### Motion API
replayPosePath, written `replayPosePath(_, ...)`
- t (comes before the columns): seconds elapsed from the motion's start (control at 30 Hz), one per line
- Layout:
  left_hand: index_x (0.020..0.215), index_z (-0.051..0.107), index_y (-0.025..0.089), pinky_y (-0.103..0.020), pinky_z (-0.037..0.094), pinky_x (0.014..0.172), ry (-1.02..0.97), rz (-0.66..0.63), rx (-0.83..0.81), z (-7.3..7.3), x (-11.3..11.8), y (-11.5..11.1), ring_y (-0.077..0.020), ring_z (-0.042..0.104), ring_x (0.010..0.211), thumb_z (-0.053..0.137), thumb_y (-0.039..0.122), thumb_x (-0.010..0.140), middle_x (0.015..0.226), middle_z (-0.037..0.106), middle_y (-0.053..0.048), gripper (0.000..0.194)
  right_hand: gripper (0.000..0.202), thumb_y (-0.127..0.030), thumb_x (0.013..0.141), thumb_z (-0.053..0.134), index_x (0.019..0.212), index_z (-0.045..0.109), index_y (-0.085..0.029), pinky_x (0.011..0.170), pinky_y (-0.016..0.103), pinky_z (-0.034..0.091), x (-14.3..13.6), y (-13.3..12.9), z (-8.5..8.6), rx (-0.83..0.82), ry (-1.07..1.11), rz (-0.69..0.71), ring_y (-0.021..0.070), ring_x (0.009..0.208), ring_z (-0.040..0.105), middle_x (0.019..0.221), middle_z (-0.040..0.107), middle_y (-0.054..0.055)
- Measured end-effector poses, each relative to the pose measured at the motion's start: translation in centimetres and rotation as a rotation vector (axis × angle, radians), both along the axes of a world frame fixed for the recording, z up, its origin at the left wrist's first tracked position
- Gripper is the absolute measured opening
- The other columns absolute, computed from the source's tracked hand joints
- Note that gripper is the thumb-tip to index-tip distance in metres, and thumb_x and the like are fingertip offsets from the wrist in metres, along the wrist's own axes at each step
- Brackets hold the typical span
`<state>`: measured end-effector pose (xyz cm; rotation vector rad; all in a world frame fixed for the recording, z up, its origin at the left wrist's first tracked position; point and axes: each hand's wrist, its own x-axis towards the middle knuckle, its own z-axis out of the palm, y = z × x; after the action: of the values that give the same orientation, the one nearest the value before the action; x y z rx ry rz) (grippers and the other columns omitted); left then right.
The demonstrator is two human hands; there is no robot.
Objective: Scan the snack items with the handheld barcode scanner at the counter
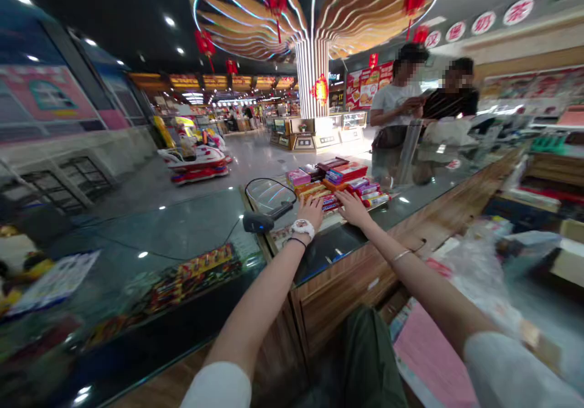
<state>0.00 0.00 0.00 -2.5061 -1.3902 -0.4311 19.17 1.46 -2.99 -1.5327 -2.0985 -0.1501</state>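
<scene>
Several small packets of sweets (pixel 340 174) in red, purple, pink and orange wrappers lie stacked in rows on the glass counter. My left hand (pixel 312 210), with a white watch at the wrist, rests its stretched fingers on the near left edge of the rows. To its right, my right hand (pixel 354 209) lies with extended fingers against the near packets. Between the two hands shows a red and blue packet (pixel 329 203). Neither hand is wrapped round a packet. A black handheld scanner (pixel 258 222) sits just left of my left wrist.
The glass counter (pixel 196 219) runs across in front, with colourful packets (pixel 196 274) at lower left. Two people (pixel 399 104) stand beyond it at right. Behind the counter lie a pink box (pixel 431 353) and clear plastic bags (pixel 483 274).
</scene>
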Motion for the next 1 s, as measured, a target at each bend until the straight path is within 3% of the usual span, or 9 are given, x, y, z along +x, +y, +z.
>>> replayPosePath(0.33, 0.129, 0.060, 0.017, -0.052, 0.023, 0.123, 0.014, -0.034, 0.094, 0.5, 0.1, -0.4, -0.0239, 0.056, 0.127, 0.043, 0.013, 0.097, 0.129, 0.067, -0.010, 0.036, 0.041, -0.017, 0.086, 0.053, 0.126, 0.061, -0.014, 0.119, 0.054, 0.027, 0.3, -0.4, 0.2, 0.180, -0.028, -0.023, 0.0309, 0.123, 0.056, 0.130, 0.061, 0.017)
replayPosePath(0.5, 0.119, 0.065, 0.018, -0.049, 0.030, 0.120, 0.042, -0.046, 0.177, 0.4, 0.2, -0.4, -0.0223, 0.063, 0.114, 0.045, 0.012, 0.097, 0.117, 0.071, -0.010, 0.031, 0.028, -0.014, 0.085, 0.052, 0.110, 0.065, -0.019, 0.115, 0.056, 0.030, 0.3, -0.5, 0.3, 0.276, -0.010, -0.008, 0.0299, 0.112, 0.059, 0.114, 0.066, 0.013)
replayPosePath(0.67, 0.116, 0.066, 0.018, -0.048, 0.031, 0.120, 0.040, -0.053, 0.268, 1.4, -0.3, -1.1, -0.0214, 0.065, 0.108, 0.044, 0.009, 0.096, 0.114, 0.070, -0.010, 0.032, 0.024, -0.015, 0.089, 0.051, 0.108, 0.064, -0.021, 0.116, 0.057, 0.029, 0.2, -1.3, 0.8, 0.370, 0.035, 0.000, 0.0285, 0.113, 0.059, 0.113, 0.067, 0.011)
replayPosePath(0.83, 0.134, 0.058, 0.018, -0.049, 0.030, 0.121, 0.023, -0.075, 0.355, 3.3, -2.5, -2.5, -0.0233, 0.063, 0.112, 0.046, 0.011, 0.095, 0.120, 0.068, -0.011, 0.042, 0.022, -0.021, 0.094, 0.049, 0.111, 0.063, -0.022, 0.118, 0.057, 0.027, -1.0, -1.7, 2.8, 0.456, 0.045, 0.086, 0.0271, 0.113, 0.060, 0.115, 0.067, 0.010)
replayPosePath(1.0, 0.139, 0.056, 0.021, -0.053, 0.031, 0.120, 0.067, -0.061, 0.454, 4.9, -6.5, -3.5, -0.0273, 0.053, 0.131, 0.046, 0.012, 0.094, 0.139, 0.059, -0.013, 0.047, 0.021, -0.025, 0.097, 0.048, 0.111, 0.063, -0.023, 0.118, 0.058, 0.027, -4.6, -1.2, 6.1, 0.522, 0.074, 0.213, 0.0266, 0.111, 0.061, 0.111, 0.068, 0.009)
